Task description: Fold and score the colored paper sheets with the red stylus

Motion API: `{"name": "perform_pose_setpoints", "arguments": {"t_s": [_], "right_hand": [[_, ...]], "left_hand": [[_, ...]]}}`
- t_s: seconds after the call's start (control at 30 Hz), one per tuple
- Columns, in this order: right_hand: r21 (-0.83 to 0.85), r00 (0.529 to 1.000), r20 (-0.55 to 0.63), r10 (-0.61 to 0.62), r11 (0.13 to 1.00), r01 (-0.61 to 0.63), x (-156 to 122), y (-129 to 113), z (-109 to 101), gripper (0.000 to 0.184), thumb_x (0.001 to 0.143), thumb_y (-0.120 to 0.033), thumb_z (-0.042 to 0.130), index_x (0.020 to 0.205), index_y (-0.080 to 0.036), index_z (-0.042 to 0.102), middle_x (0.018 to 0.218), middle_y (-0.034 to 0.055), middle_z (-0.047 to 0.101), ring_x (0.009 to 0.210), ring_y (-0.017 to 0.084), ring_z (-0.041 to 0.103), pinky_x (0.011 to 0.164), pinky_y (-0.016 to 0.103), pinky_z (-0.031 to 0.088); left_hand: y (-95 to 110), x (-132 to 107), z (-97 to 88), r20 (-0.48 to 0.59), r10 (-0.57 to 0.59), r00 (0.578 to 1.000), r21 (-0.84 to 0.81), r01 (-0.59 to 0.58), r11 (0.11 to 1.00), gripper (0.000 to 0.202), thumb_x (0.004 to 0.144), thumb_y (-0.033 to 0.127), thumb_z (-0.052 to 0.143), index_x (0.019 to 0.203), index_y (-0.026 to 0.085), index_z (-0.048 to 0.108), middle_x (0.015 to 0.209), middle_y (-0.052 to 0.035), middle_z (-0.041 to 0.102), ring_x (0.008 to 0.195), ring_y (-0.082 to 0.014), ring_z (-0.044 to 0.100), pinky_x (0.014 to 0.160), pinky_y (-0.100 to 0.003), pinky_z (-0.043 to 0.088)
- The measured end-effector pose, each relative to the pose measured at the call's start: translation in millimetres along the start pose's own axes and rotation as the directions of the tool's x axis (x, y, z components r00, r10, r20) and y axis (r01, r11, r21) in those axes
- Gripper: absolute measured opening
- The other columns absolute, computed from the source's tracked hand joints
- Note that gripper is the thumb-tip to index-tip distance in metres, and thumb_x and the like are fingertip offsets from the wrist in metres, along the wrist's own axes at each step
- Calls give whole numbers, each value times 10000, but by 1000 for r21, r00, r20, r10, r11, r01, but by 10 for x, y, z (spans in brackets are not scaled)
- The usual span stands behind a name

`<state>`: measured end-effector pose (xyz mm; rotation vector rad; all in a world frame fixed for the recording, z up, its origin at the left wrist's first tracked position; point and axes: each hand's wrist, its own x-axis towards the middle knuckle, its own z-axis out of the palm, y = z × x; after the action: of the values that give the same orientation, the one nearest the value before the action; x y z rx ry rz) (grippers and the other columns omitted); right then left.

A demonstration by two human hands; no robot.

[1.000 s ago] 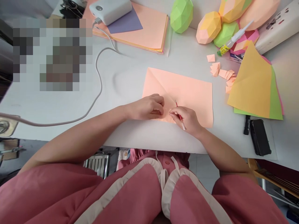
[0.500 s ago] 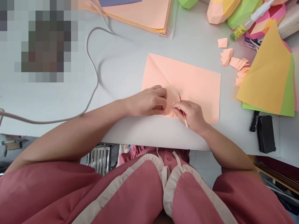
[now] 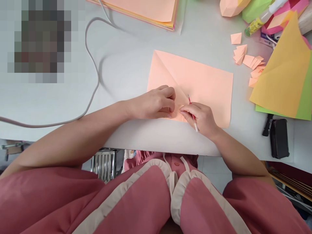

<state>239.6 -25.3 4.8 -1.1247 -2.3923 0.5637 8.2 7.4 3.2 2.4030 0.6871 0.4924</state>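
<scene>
Though contact unclear, peach paper under hands

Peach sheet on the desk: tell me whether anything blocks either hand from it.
Nothing visible does. The left hand and right hand are both over the peach sheet. The right hand grips a slim red pen; what lies under the hands is hidden.

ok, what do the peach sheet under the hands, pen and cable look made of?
Sheet: looks like paper, matte; a diagonal crease crosses it.
Pen: probably plastic, going by its red body and pale end; finish too small to judge.
Cable: smooth, pale grey, likely a plastic or rubber jacket, given its soft curves.
</scene>
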Motion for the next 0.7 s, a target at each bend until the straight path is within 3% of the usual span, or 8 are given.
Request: {"name": "perform_pose_setpoints", "arguments": {"t_s": [0.37, 0.7], "right_hand": [[-37, 999, 14, -29, 999, 30, 12, -10, -16, 224, 963, -278, 479, 804, -209, 621, 615, -17, 476, 546, 105, 413, 522, 242, 343], [-122, 999, 32, -32, 992, 35, -8, -8, -16, 276, 947, -202, 455, 756, -220, 653, 583, -21, 421, 542, 105, 365, 507, 239, 321]], "left_hand": [[17, 1, 4, 14, 72, 997, 61, -73, 995, 263, 932, 258, 477, 812, 185, 701, 937, -94, 523, 827, -186, 473, 773, -337, 426], [31, -1, 4, 62, 70, 996, 76, -75, 994, 337, 976, 326, 418, 881, 272, 737, 949, -81, 570, 892, -192, 500, 801, -346, 416]]}}
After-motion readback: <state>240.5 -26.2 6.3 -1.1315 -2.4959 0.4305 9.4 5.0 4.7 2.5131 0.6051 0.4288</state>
